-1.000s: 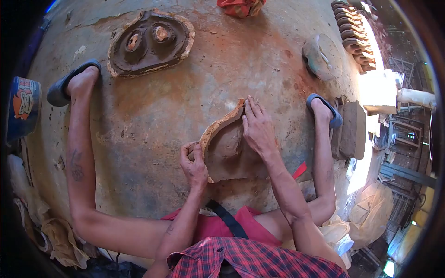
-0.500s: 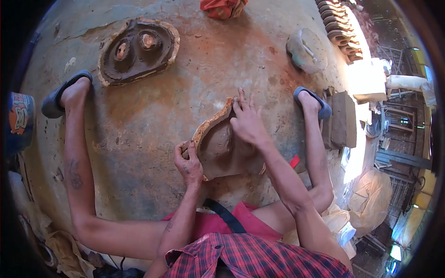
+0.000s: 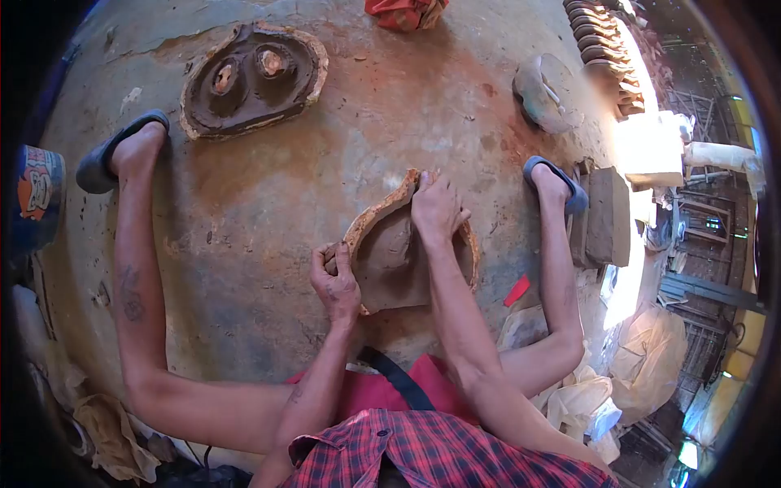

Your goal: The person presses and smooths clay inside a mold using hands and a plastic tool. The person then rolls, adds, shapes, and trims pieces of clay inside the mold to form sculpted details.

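Note:
A mold [image 3: 376,213] with a rough orange-tan rim lies on the floor between my legs, lined with smooth brown clay [image 3: 386,248]. My left hand [image 3: 335,281] is closed beside the mold's left edge, thumb up, around what looks like a small brown lump of clay [image 3: 329,263]. At the top of the mold my right hand [image 3: 438,207] has its fingers bent and pressed together against the rim and clay. Its wrist and forearm cover part of the lining.
Another clay-lined mold [image 3: 254,80] with two raised rings lies at the upper left. A round pale slab [image 3: 543,93], a red bundle [image 3: 404,13] and a clay block [image 3: 607,216] are farther out. A blue bucket [image 3: 38,198] stands at left; a red scrap [image 3: 517,290] lies near my right knee.
My right hand has gone from spread fingers over the top of the mold to bent, gathered fingers at its rim. More of the mold's right rim shows. My left hand stays at the left edge.

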Motion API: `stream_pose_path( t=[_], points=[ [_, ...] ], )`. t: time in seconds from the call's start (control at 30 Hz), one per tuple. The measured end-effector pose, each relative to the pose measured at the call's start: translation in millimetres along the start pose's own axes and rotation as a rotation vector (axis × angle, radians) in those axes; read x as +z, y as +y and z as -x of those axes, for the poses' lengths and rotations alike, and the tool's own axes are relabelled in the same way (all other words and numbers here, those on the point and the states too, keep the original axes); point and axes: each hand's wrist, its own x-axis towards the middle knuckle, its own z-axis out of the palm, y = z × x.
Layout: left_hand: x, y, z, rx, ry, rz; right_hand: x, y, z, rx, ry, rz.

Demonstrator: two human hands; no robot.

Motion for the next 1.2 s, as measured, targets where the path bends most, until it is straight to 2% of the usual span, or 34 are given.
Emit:
stream_pose_path(
  t=[0.37,0.47,0.53,0.67,0.83,0.9,0.97,1.0,1.03,1.1,1.13,1.2],
  points=[
    [1,9,0,0.022,0.013,-0.07,9,-3,-2,0.017,0.097,0.108],
    [-1,4,-3,-0.024,-0.016,-0.017,6,-4,-2,0.023,0.011,0.0],
    [-2,5,1,-0.021,0.002,-0.027,12,0,3,0.006,0.1,0.045],
    [1,10,-1,-0.018,-0.012,0.013,13,-5,1,0.019,0.103,0.085],
    [3,13,-1,0.028,-0.001,-0.008,4,-8,-2,0.092,-0.014,0.074],
    [3,13,-3,0.018,-0.002,0.02,-5,-11,-1,0.061,0.024,0.068],
    [1,8,-4,0.032,-0.015,0.004,-21,-6,-11,0.118,-0.146,-0.085],
    [0,7,-3,0.021,-0.002,0.007,-19,5,-30,0.058,-0.136,-0.221],
    [0,8,-3,0.03,0.002,-0.018,-30,15,-45,0.051,-0.144,-0.208],
    [2,12,-7,0.034,0.014,-0.038,-53,27,-77,-0.648,-0.296,-0.12],
    [3,14,-8,0.049,0.012,-0.057,-56,29,-91,-0.654,-0.305,-0.114],
    [6,16,-17,0.055,0.008,-0.077,-57,29,-115,-1.033,-0.458,0.051]
  ],
)
